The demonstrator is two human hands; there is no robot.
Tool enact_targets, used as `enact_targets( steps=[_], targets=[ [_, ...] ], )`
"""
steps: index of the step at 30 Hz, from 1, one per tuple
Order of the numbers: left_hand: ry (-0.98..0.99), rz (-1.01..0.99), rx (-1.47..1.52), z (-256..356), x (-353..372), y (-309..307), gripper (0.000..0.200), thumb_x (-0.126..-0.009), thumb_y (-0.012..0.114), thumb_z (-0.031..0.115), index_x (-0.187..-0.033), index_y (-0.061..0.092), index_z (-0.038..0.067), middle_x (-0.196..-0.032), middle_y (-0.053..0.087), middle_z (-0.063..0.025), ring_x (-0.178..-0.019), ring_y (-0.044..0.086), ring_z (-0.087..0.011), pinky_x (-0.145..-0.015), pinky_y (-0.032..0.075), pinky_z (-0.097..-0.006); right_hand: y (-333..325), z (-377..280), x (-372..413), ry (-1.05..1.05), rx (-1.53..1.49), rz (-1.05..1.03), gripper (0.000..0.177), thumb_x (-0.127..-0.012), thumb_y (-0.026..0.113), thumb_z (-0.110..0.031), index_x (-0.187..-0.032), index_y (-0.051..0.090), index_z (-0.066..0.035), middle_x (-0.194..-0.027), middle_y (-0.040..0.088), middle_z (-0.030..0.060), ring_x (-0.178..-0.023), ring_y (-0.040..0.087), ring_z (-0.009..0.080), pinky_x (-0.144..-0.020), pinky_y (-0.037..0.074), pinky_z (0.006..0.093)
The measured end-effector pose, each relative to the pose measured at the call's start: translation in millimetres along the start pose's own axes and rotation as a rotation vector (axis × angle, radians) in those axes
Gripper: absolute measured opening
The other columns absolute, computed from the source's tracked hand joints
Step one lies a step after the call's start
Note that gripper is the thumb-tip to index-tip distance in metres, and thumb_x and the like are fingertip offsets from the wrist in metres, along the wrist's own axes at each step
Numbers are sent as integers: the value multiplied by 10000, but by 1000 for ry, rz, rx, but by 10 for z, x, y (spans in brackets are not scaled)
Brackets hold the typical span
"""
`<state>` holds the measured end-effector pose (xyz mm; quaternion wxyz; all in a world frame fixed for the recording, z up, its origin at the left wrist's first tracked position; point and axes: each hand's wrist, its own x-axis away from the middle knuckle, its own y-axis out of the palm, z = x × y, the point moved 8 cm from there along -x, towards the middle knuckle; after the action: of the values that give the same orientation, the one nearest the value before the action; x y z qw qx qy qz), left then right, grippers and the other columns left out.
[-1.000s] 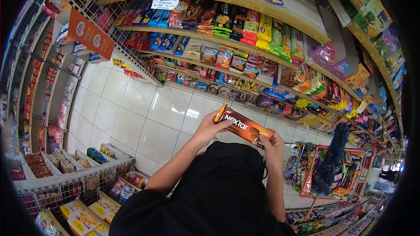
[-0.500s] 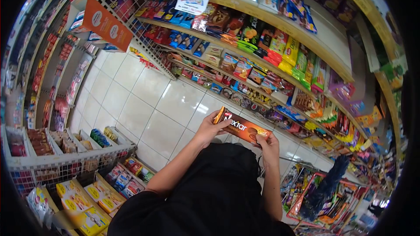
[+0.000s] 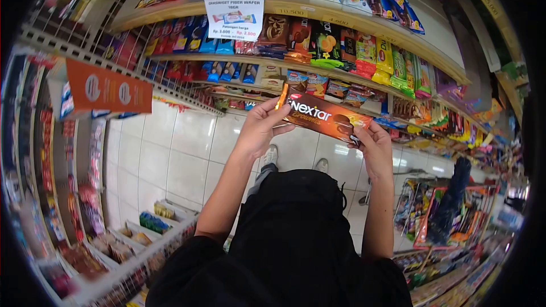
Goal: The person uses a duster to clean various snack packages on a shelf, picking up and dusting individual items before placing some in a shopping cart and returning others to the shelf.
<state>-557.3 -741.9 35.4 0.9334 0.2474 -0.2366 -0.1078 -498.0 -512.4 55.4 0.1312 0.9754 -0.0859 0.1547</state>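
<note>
A brown and orange pack of Nextar brownies (image 3: 318, 117) is held up in front of me, its printed face toward the camera and its right end a little lower. My left hand (image 3: 263, 127) grips the left end, thumb across the front. At the right end, my right hand (image 3: 372, 143) pinches the pack between thumb and fingers. Behind the pack, shelves carry rows of snack packs, among them similar brown Nextar packs (image 3: 298, 37) and a green-and-black pack (image 3: 324, 42).
A white price sign (image 3: 235, 17) hangs from the upper shelf edge (image 3: 324, 14). An orange hanging sign (image 3: 108, 88) juts out at the left. Snack bins (image 3: 133, 233) stand at lower left. A red-rimmed basket (image 3: 424, 224) with a dark blue duster (image 3: 452, 202) is at the right.
Both hands have raised the pack, bringing it closer to the camera and the shelves. The view has shifted, and my shoes now show on the floor.
</note>
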Motion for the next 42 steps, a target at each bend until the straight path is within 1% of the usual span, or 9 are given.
enact_targets(
  steps=[8, 12, 16, 19, 23, 27, 33, 40, 42],
  targets=[
    [20, -11, 49, 546, -582, -375, 371, -877, 602, 247, -1172, 514, 40, -1025, 604, -50, -928, 581, -134, -834, 455, -296, 733, 358, -48, 113, 0, 78, 324, -819, 656, -142, -1079, 553, 20, -902, 640, 86, -793, 637, 150, -644, 533, 254],
    [202, -126, 38, 866, -666, -35, 407, -892, 574, 206, -1216, 458, -11, -1190, 529, -150, -1094, 530, -226, -961, 397, -358, 942, 260, -207, -11, -201, 270, 347, -815, 663, -142, -1089, 542, 32, -914, 631, 93, -795, 636, 153, -682, 538, 265],
    [186, -149, -262, 682, -787, -13, 559, -850, 629, 185, -1293, 389, -58, -1193, 536, -138, -1055, 538, -172, -882, 440, -315, 1226, 150, -607, -144, -397, 268, 370, -823, 651, -130, -1111, 512, 56, -941, 622, 102, -812, 635, 162, -740, 541, 291],
    [418, -224, -486, 739, -795, 40, 502, -855, 615, 180, -1258, 435, -59, -1184, 548, -133, -1001, 562, -161, -850, 450, -298, 1333, 80, -867, -212, -464, 298, 403, -816, 661, -126, -1117, 491, 82, -946, 617, 114, -808, 638, 179, -733, 539, 286],
    [1248, -21, -1382, 1148, -524, 319, 500, -726, 687, 208, -1168, 554, 13, -1147, 537, -174, -1007, 533, -341, -894, 386, -449, 1325, 57, -1071, -237, -398, 404, 439, -809, 673, -135, -1122, 469, 97, -936, 609, 124, -781, 638, 182, -681, 536, 261],
    [1073, -64, -1643, 1136, -693, 366, 586, -718, 704, 294, -1233, 523, 82, -1293, 463, -162, -1178, 418, -356, -999, 304, -463, 1325, 45, -1084, -321, -467, 477, 240, -805, 653, -106, -917, 515, 55, -759, 619, 118, -608, 601, 135, -497, 503, 256],
    [893, -119, -1794, 1056, -854, 258, 648, -708, 701, 348, -1269, 488, 103, -1340, 427, -141, -1268, 343, -318, -1019, 288, -477, 1170, 127, -890, -526, -62, 750, 225, -788, 660, -165, -825, 533, 17, -687, 645, 98, -600, 621, 156, -560, 479, 287],
    [1090, -183, -1731, 1094, -882, 274, 588, -710, 713, 249, -1243, 512, 102, -1253, 490, -144, -1135, 461, -360, -977, 357, -429, 1175, -137, -861, -561, 504, 894, 213, -788, 654, -166, -825, 584, 32, -708, 663, 130, -631, 665, 213, -567, 496, 327],
    [1065, -170, -1726, 1088, -840, 307, 609, -697, 726, 244, -1257, 511, 139, -1298, 448, -154, -1170, 426, -367, -995, 337, -443, 1175, -26, -1057, -469, 58, 718, 214, -788, 662, -158, -812, 581, 38, -689, 657, 125, -581, 656, 191, -511, 498, 305]
  ],
)
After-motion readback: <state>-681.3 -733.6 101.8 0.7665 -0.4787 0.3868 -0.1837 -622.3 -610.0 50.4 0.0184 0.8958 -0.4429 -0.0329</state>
